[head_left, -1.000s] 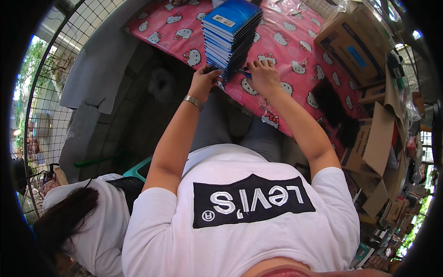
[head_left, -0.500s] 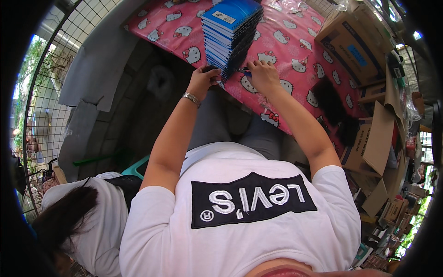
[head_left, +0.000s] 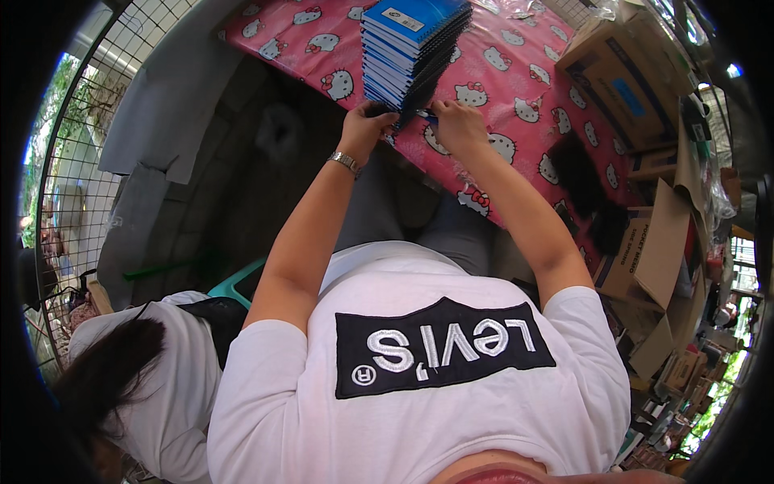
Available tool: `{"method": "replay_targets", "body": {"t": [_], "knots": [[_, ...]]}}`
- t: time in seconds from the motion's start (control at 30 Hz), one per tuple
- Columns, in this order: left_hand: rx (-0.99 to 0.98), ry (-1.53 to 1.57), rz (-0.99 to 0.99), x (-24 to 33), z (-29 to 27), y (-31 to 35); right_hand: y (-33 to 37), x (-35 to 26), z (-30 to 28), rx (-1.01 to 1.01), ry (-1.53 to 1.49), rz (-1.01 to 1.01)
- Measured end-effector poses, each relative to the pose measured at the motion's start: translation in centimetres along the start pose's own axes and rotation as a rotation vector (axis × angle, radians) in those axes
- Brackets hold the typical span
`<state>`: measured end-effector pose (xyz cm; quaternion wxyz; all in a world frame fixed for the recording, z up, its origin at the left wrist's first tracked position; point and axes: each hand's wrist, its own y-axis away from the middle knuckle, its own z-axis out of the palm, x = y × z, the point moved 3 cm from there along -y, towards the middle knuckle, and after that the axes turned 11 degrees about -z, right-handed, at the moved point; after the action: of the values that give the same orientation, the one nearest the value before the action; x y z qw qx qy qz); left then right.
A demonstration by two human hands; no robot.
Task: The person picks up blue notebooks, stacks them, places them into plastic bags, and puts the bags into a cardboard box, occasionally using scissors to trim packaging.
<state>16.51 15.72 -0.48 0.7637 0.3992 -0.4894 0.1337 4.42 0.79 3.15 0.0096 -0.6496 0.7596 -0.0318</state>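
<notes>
A tall stack of blue spiral notebooks (head_left: 395,60) stands near the table's edge, with its black coil bindings facing right. At the bottom near corner, my left hand (head_left: 367,129) is closed, its thumb and fingers pinching the edge of a low notebook. My right hand (head_left: 461,127) is closed just right of the stack's foot, around a small blue-handled tool (head_left: 431,118). Most of that tool is hidden, and its tip points at the coil end. What lies under my left fingertips is too small to make out.
A pink patterned cloth (head_left: 504,85) covers the table. Cardboard boxes (head_left: 617,77) are piled at the right, with an open carton (head_left: 645,254) below them. Dark fuzzy bundles (head_left: 576,173) rest at the table's right. Another person (head_left: 153,379) sits close at my left, by a wire mesh wall.
My left hand has shifted slightly up and right against the stack. The right hand stays beside the coil end, with the tool in it. The whole view has moved a little.
</notes>
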Motion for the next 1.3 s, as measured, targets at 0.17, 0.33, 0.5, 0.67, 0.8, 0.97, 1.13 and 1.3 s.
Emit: {"method": "replay_targets", "body": {"t": [0.17,0.33,0.5,0.67,0.8,0.97,1.13,1.3], "knots": [[-0.031,0.221,-0.070,-2.0,-1.2,-1.3,0.9,0.1,0.5,0.285,0.182,-0.143],[-0.010,0.083,-0.056,-1.3,0.3,-0.7,-0.9,-0.5,0.7,0.054,0.061,-0.068],[0.151,-0.151,0.067,-0.7,0.2,-0.4,-0.9,-0.3,0.3,-0.115,-0.057,0.047],[0.130,-0.052,0.071,-1.3,0.0,-0.5,0.5,0.7,1.7,0.080,0.055,-0.033],[0.046,0.172,0.014,-1.9,-0.3,-0.7,0.1,-0.3,1.5,0.189,0.124,-0.116],[0.032,0.205,0.046,-2.3,-0.2,-1.4,-0.9,-0.7,1.2,0.089,0.102,-0.106],[0.027,0.158,0.049,-2.4,-0.1,-1.6,-1.3,-0.8,1.0,-0.058,-0.044,0.006],[-0.040,0.452,-0.045,-3.7,-0.8,-1.7,0.1,-0.2,1.7,0.012,0.023,0.000]]}}
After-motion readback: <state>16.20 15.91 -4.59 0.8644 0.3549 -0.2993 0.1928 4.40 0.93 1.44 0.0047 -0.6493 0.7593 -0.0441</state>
